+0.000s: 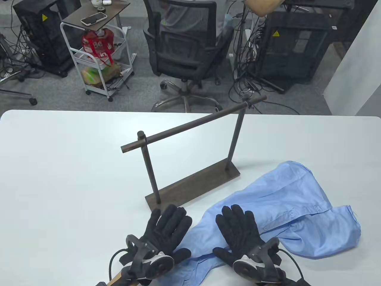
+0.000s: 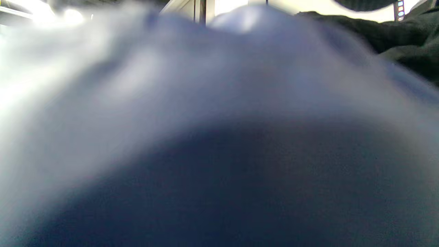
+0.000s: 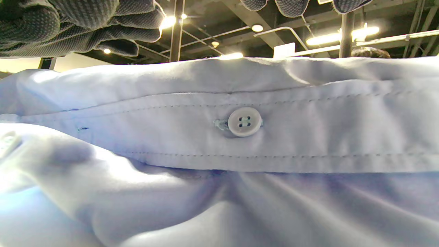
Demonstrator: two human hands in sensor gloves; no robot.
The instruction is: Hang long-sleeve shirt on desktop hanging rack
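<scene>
A light blue long-sleeve shirt (image 1: 297, 205) lies crumpled on the white table (image 1: 59, 178), front right. The dark metal hanging rack (image 1: 193, 181) stands mid-table, its bar (image 1: 193, 123) bare. My left hand (image 1: 168, 228) lies flat with fingers spread, just before the rack base's near corner, at the shirt's left edge. My right hand (image 1: 238, 231) lies flat and spread on the shirt. The left wrist view shows only blurred blue fabric (image 2: 171, 85). The right wrist view shows the shirt's button strip with a white button (image 3: 244, 121), and gloved fingers (image 3: 85, 24) above it.
A brown wooden piece (image 1: 114, 279) pokes out under my left wrist at the bottom edge; I cannot tell what it is. Beyond the table's far edge stand an office chair (image 1: 184, 44) and a white cart (image 1: 98, 59).
</scene>
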